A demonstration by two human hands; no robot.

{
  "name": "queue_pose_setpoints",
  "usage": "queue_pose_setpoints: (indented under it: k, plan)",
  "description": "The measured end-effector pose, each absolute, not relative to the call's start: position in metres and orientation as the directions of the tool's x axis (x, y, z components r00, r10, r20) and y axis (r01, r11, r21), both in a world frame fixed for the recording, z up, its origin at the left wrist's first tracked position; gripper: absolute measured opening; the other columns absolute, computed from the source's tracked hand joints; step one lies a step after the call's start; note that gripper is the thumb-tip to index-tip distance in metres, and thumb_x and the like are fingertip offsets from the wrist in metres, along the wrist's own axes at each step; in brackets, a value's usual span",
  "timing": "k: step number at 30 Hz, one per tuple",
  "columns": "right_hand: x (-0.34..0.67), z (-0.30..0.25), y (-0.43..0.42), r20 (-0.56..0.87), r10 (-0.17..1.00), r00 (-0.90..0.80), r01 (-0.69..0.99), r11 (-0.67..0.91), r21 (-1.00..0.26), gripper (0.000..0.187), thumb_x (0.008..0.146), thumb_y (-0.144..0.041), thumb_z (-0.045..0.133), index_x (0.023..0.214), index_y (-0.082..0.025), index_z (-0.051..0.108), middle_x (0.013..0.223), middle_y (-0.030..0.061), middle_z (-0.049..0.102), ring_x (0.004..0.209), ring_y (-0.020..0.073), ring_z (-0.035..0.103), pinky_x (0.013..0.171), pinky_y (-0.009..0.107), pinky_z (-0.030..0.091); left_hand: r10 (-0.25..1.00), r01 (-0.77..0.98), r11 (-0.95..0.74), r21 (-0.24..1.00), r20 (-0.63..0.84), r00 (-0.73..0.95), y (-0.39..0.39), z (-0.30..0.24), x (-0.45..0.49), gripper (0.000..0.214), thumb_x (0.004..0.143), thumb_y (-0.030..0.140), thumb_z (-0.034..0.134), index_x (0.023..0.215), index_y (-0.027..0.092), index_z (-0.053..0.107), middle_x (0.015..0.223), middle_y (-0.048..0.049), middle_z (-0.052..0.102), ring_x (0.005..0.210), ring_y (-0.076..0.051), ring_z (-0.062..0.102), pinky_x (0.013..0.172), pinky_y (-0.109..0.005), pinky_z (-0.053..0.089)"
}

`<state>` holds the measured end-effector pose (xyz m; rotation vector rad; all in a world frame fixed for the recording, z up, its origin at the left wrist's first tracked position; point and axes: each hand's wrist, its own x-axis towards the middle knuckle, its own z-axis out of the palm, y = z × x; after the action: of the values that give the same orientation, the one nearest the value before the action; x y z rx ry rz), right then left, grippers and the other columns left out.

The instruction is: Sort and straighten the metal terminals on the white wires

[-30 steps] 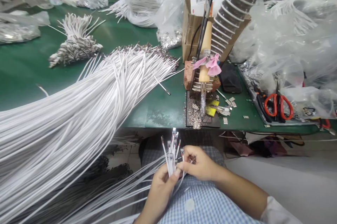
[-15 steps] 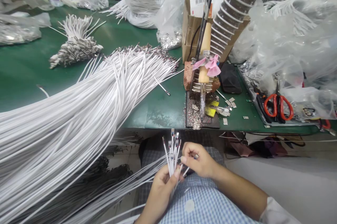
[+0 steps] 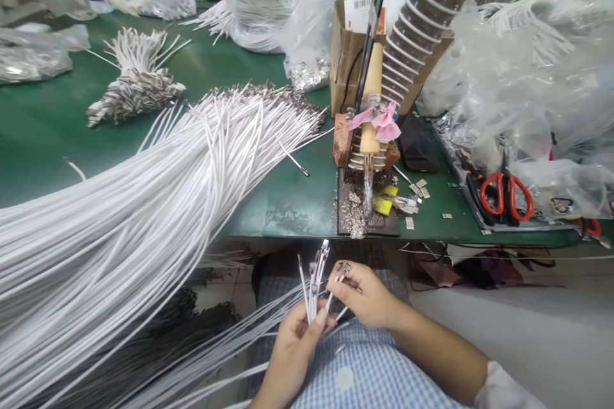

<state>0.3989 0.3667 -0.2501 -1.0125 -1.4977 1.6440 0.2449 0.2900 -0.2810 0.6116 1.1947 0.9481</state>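
Held low in front of my checked apron, my left hand (image 3: 298, 340) is closed around a small bunch of white cables (image 3: 313, 297) whose metal-tipped ends fan upward. Close beside it, my right hand (image 3: 365, 296) pinches one or two white cables near their ends, where small metal connectors (image 3: 344, 269) stick up past the fingers. The rest of these cables trails down and left from my left hand. A thick bundle of white cables (image 3: 158, 185) lies across the left of the green table, its tipped ends toward the middle.
A soldering iron (image 3: 368, 140) with a pink ribbon stands upright before a clear ribbed hose (image 3: 417, 31) and a cardboard box (image 3: 343, 57). Red-handled scissors (image 3: 506, 194) lie in a tray at right. Plastic bags (image 3: 307, 31) and a smaller cable pile (image 3: 137, 86) sit farther back.
My right hand has shifted slightly left and now pinches cables with the connectors upright above its fingers. The tips in my left hand have drawn closer together.
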Motion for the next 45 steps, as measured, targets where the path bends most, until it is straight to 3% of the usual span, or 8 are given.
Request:
queue_pose_setpoints:
  k: [6, 9, 14, 20, 25, 32, 38, 45]
  plan:
    - [0.401, -0.251, 0.367, -0.093, 0.879, -0.467, -0.034, -0.123, -0.992, 0.036, 0.085, -0.047, 0.048, 0.067, -0.016, 0.046, 0.062, -0.0022, 0.041, 0.055, 0.01, 0.038, 0.052, 0.022, 0.033, 0.868, -0.28, 0.475, 0.834, -0.497, -0.007, 0.289, -0.282, 0.243, 0.02, 0.077, 0.033, 0.064, 0.091, 0.019, 0.066, 0.09, -0.0052, 0.067, 0.085, -0.021, 0.058, 0.076, -0.03, 0.043]
    - [0.403, -0.254, 0.369, -0.078, 0.903, -0.423, -0.063, -0.115, -0.991, 0.038, 0.082, -0.046, 0.053, 0.06, -0.017, 0.042, 0.06, -0.0024, 0.041, 0.053, 0.0094, 0.037, 0.051, 0.023, 0.031, 0.871, -0.227, 0.453, 0.862, -0.483, -0.095, 0.288, -0.282, 0.241, 0.021, 0.076, 0.033, 0.065, 0.09, 0.018, 0.067, 0.08, -0.0032, 0.065, 0.075, -0.018, 0.056, 0.069, -0.027, 0.042]
    - [0.399, -0.257, 0.369, -0.141, 0.872, -0.469, 0.003, -0.158, -0.987, 0.033, 0.072, -0.043, 0.066, 0.063, -0.015, 0.051, 0.064, -0.0015, 0.048, 0.054, 0.0082, 0.04, 0.049, 0.021, 0.032, 0.893, -0.28, 0.441, 0.853, -0.447, 0.049, 0.289, -0.282, 0.245, 0.02, 0.08, 0.033, 0.06, 0.091, 0.018, 0.064, 0.053, 0.0045, 0.048, 0.05, -0.011, 0.043, 0.052, -0.023, 0.036]
    - [0.389, -0.264, 0.36, -0.276, 0.82, -0.501, -0.032, -0.337, -0.941, 0.034, 0.072, -0.044, 0.065, 0.07, -0.014, 0.051, 0.057, -0.0029, 0.05, 0.048, 0.0072, 0.043, 0.046, 0.019, 0.034, 0.859, -0.357, 0.51, 0.783, -0.481, 0.175, 0.29, -0.28, 0.25, 0.022, 0.082, 0.037, 0.057, 0.08, 0.016, 0.063, 0.06, 0.0011, 0.054, 0.052, -0.01, 0.045, 0.049, -0.021, 0.035]
    - [0.388, -0.264, 0.359, -0.258, 0.803, -0.537, -0.081, -0.353, -0.932, 0.032, 0.075, -0.043, 0.061, 0.071, -0.014, 0.05, 0.061, 0.0004, 0.056, 0.051, 0.0093, 0.051, 0.05, 0.021, 0.038, 0.863, -0.307, 0.501, 0.809, -0.496, 0.099, 0.292, -0.274, 0.249, 0.026, 0.078, 0.041, 0.061, 0.077, 0.015, 0.063, 0.054, 0.0018, 0.054, 0.047, -0.009, 0.045, 0.047, -0.02, 0.035]
    - [0.388, -0.261, 0.361, -0.222, 0.83, -0.512, -0.05, -0.287, -0.957, 0.036, 0.063, -0.044, 0.073, 0.07, -0.013, 0.055, 0.057, -0.0041, 0.048, 0.046, 0.0057, 0.038, 0.044, 0.018, 0.029, 0.873, -0.283, 0.459, 0.842, -0.487, -0.033, 0.296, -0.266, 0.252, 0.033, 0.067, 0.048, 0.069, 0.074, 0.016, 0.061, 0.047, 0.0036, 0.051, 0.042, -0.008, 0.041, 0.042, -0.019, 0.032]
    - [0.385, -0.259, 0.361, -0.202, 0.852, -0.483, -0.032, -0.248, -0.968, 0.044, 0.077, -0.054, 0.056, 0.066, -0.012, 0.055, 0.06, -0.0013, 0.049, 0.052, 0.008, 0.041, 0.05, 0.02, 0.033, 0.864, -0.33, 0.461, 0.824, -0.502, -0.047, 0.297, -0.264, 0.253, 0.031, 0.062, 0.043, 0.075, 0.068, 0.016, 0.061, 0.048, 0.0037, 0.052, 0.043, -0.008, 0.042, 0.043, -0.018, 0.032]
    - [0.39, -0.262, 0.366, -0.159, 0.875, -0.458, -0.072, -0.214, -0.974, 0.051, 0.082, -0.059, 0.046, 0.065, -0.012, 0.057, 0.058, -0.0001, 0.048, 0.053, 0.01, 0.045, 0.053, 0.022, 0.035, 0.84, -0.348, 0.507, 0.788, -0.543, -0.005, 0.296, -0.267, 0.249, 0.035, 0.069, 0.048, 0.068, 0.073, 0.014, 0.067, 0.054, -0.0029, 0.062, 0.048, -0.012, 0.051, 0.047, -0.022, 0.039]
